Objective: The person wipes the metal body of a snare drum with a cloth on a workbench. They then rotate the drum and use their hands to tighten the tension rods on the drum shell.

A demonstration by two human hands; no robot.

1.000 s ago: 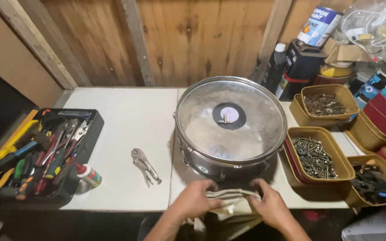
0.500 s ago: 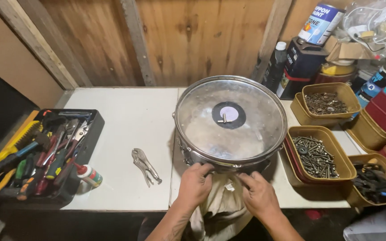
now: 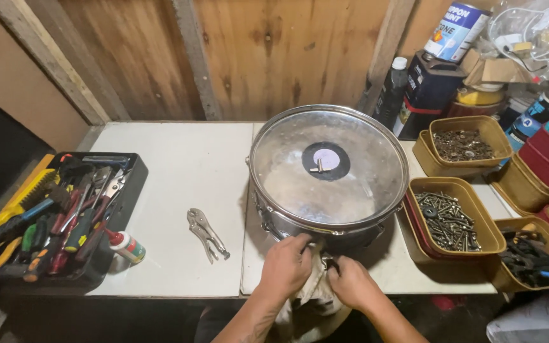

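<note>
snare drum point(image 3: 328, 174) sits on the white table point(image 3: 179, 190), just beyond the fingers. left hand point(image 3: 285, 267) curls its fingers against the drum's near rim; right hand point(image 3: 351, 282) pinches something small beside a pale cloth point(image 3: 309, 305) underneath.

My left hand point(image 3: 285, 265) and right hand point(image 3: 352, 282) sit close together at six o'clock, backs up, fingers curled in a closing grip and aimed at twelve o'clock. Both bare forearms slant in from below, converging.
</note>
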